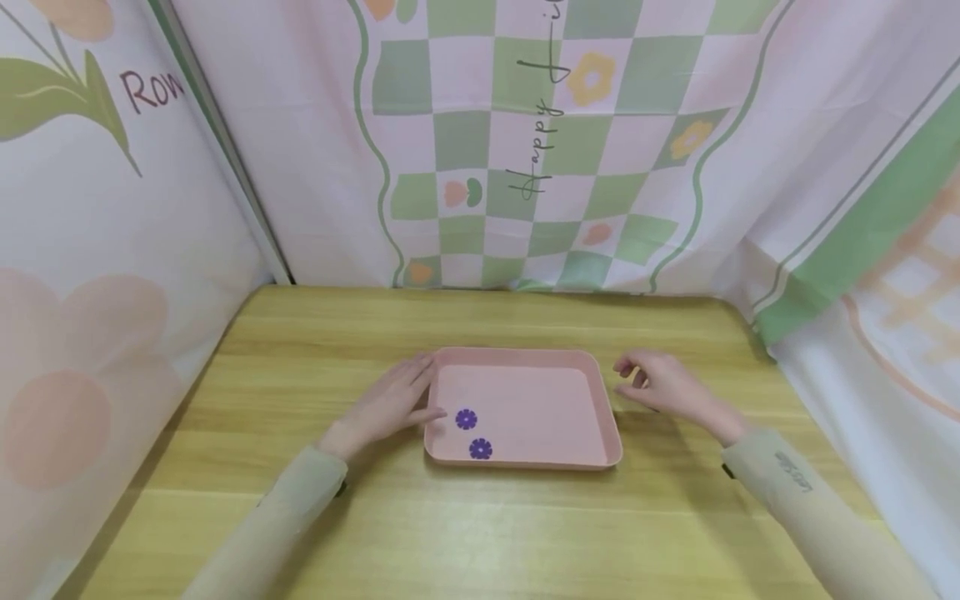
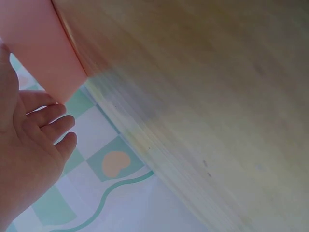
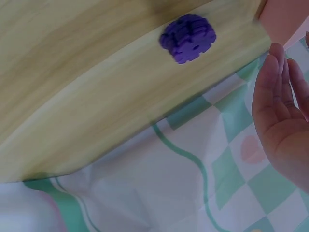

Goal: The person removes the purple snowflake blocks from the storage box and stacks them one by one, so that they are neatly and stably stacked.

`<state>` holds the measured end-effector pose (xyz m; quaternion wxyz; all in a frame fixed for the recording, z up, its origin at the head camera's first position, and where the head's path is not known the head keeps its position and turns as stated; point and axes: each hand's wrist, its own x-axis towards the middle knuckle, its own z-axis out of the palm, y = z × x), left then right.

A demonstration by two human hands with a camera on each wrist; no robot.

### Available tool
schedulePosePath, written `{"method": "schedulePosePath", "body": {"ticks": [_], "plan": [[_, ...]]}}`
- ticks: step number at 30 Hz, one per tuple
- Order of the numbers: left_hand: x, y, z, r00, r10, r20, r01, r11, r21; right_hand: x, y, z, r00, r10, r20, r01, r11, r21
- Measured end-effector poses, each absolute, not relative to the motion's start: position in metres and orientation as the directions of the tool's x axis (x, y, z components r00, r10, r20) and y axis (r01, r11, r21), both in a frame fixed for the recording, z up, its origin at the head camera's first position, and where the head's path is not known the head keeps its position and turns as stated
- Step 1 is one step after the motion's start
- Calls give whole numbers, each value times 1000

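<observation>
A shallow pink tray (image 1: 525, 357) lies on the wooden table with two purple flower-shaped discs (image 1: 466, 419) near its left side. My left hand (image 1: 390, 400) rests at the tray's left wall, its thumb reaching over the rim and its other fingers along the outside. In the left wrist view those relaxed fingers (image 2: 57, 126) touch the wall. To the right of the tray, apart from it, my right hand (image 1: 663, 385) hovers with loosely bent fingers and nothing visible in them. A small pile of purple discs (image 3: 189, 38) sits on the table near it, mostly hidden in the head view.
The wooden table (image 1: 480, 533) meets a checkered green and white curtain (image 1: 525, 250) at its far edge. Printed cloths hang on the left (image 1: 150, 233) and right sides.
</observation>
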<state>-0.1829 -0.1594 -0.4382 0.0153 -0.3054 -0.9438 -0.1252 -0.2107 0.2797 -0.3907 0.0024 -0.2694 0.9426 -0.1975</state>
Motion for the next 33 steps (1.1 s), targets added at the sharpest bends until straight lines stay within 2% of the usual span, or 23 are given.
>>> {"method": "schedulePosePath", "body": {"ticks": [7,14,24,33], "plan": [[-184,-160,-441,-805,580,123,592,777,212,-214,260,-388,-833,-542,113,-540,752,-378],[-184,-160,-439,-803,582,127,595,773,221,-218,244,-394,-769,-620,156,-627,685,-370],[-184,-160,-441,-808,576,122,588,778,223,-218,224,-395,-754,-647,112,-631,667,-396],[-185,-161,-444,-801,579,150,598,770,223,-214,204,-397,-699,-706,111,-684,615,-392]]}}
